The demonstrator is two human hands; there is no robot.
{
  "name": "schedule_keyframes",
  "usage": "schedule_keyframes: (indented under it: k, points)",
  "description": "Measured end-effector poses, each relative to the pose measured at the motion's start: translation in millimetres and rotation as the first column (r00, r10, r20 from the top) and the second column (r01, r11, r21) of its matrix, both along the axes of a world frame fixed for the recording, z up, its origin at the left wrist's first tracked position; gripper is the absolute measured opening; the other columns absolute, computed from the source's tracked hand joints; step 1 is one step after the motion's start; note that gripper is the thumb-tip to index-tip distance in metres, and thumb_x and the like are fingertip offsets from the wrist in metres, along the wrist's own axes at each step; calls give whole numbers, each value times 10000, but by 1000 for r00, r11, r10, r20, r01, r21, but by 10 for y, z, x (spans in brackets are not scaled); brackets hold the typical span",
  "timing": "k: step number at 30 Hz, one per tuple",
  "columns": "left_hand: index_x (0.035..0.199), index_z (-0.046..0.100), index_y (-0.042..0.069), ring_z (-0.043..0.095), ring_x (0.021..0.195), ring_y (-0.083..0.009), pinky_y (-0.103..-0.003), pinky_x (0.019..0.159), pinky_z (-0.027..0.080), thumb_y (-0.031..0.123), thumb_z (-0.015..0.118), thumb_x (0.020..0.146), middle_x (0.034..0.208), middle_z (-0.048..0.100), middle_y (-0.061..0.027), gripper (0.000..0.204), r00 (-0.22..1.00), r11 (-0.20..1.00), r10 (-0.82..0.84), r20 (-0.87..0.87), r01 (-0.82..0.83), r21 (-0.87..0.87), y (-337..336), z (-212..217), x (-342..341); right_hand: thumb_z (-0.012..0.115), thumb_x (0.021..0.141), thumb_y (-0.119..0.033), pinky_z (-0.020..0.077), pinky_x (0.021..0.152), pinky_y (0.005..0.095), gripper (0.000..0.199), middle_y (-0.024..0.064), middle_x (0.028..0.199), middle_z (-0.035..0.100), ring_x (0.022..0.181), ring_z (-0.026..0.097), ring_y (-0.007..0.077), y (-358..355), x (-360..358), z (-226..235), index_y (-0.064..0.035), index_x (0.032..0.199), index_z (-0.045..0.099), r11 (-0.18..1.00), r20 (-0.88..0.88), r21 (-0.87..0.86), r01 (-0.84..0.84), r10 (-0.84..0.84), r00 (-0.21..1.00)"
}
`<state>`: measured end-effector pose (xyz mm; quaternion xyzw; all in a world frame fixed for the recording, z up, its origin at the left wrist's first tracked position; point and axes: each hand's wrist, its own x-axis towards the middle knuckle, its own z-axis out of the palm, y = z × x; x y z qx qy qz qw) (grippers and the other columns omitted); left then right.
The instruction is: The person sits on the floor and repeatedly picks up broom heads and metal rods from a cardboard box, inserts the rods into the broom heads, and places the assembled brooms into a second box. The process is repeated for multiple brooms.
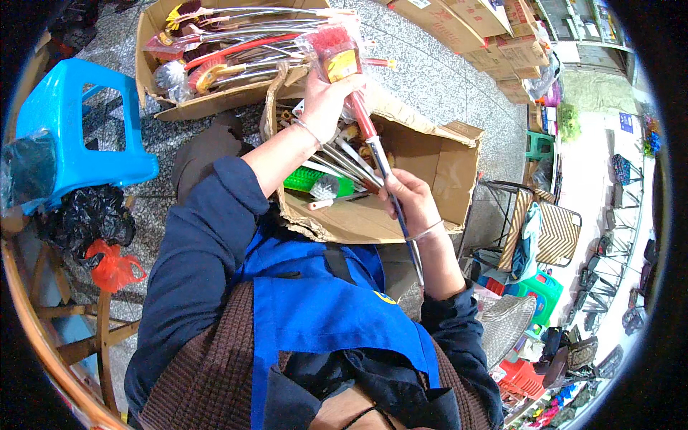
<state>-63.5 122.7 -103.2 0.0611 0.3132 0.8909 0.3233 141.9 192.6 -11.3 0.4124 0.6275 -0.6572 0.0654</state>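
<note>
A long-handled brush with red bristles, a red grip and a dark metallic shaft slants across the middle, its head in clear plastic with a yellow label. Just below that head, my left hand is closed around it. Farther down, my right hand grips the shaft, whose thin end points toward my apron. Beneath both hands stands an open cardboard box with several brushes inside, among them a green-bristled brush and a white round brush. My left forearm hides part of this box.
Another cardboard box at the far left holds several long-handled brushes. A blue plastic stool and a black plastic bag stand left. Stacked cartons line the far right; a folding chair is at right.
</note>
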Motion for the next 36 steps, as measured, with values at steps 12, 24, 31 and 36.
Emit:
schedule_keyframes:
  k: [12, 24, 31, 36]
  points:
    - [956, 595, 36, 633, 688, -140, -266, 630, 520, 23, 648, 773, 775, 639, -46, 191, 997, 992, 78, 18, -75, -100, 46, -76, -57, 612, 894, -307, 475, 576, 362, 245, 87, 664, 569, 594, 586, 216, -75, 38, -93, -102, 1027, 634, 291, 184, 932, -214, 127, 975]
    - [942, 590, 53, 628, 679, -151, -288, 601, 536, 2, 671, 769, 815, 627, -41, 198, 998, 999, -14, 67, 17, -36, -14, 84, -27, 542, 951, -336, 308, 428, 211, 323, -19, 616, 498, 470, 397, 72, 66, 140, -37, -32, 1010, 632, 999, 107, -19, -31, 32, 994]
    - [999, 597, 52, 641, 775, -142, -275, 681, 526, -4, 703, 756, 877, 646, -21, 271, 989, 990, 111, 100, -101, -98, 62, -14, -96, 666, 822, -256, 461, 615, 386, 266, 92, 765, 575, 703, 583, 277, -5, 18, -1, -152, 1064, 627, -169, 254, 957, -234, 110, 961]
    - [993, 588, 46, 631, 762, -142, -276, 673, 514, 26, 661, 787, 866, 636, -33, 219, 995, 993, 54, 89, -44, -109, 80, -93, -78, 672, 827, -300, 471, 557, 384, 270, 84, 746, 589, 635, 594, 281, -60, -5, -11, -164, 1057, 640, -79, 274, 960, -268, 87, 958]
